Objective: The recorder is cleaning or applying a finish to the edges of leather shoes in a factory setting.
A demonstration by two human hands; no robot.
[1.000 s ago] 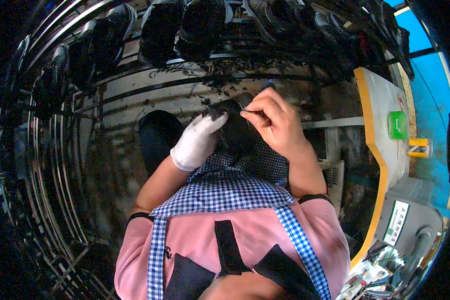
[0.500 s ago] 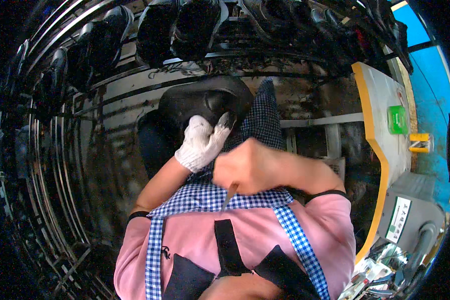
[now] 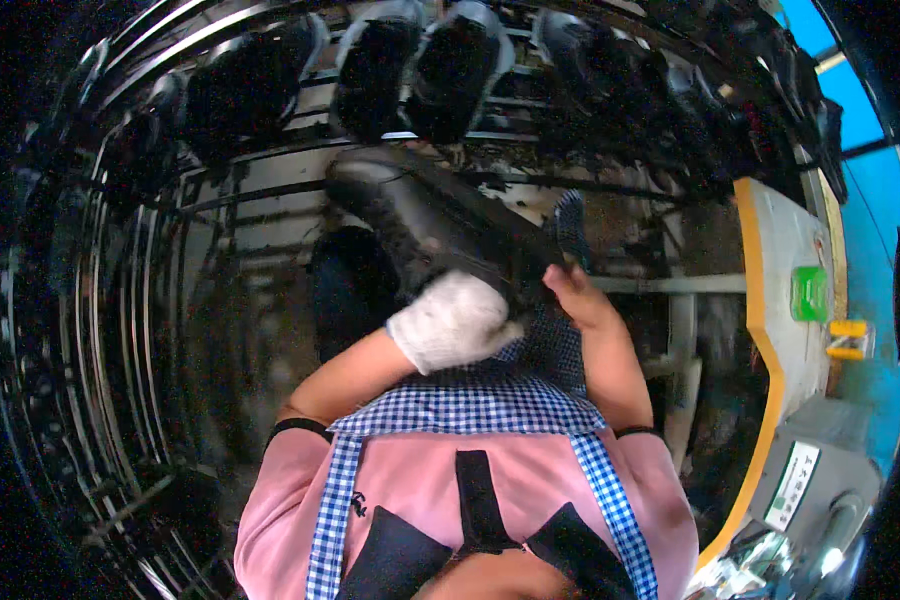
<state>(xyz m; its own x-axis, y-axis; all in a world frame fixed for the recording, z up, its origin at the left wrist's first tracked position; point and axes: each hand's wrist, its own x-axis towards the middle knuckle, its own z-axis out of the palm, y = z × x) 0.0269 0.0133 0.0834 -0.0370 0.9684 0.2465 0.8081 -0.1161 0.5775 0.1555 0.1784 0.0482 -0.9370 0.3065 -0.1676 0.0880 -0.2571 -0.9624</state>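
Observation:
A black shoe [image 3: 440, 215] lies slantwise above my lap, its rounded end up at the left and its other end beside my right hand. My left hand [image 3: 455, 322], in a white knit glove, is closed on the shoe's near side. Bare, my right hand [image 3: 580, 298] grips the right end of the shoe, with a thumb or fingertip showing at its edge and the other fingers hidden. The shoe is blurred by motion. No thin tool can be made out in either hand.
Several black shoes [image 3: 455, 65] stand on metal racks along the far side. More metal rails [image 3: 145, 350] run down the left. To the right is a pale, yellow-edged table [image 3: 785, 260] with a green container [image 3: 809, 293] and a grey machine [image 3: 820, 460].
My right hand has moved from near my chest, where it held a thin blade-like tool, out to the shoe. The shoe has turned and now slants. My view has shifted slightly.

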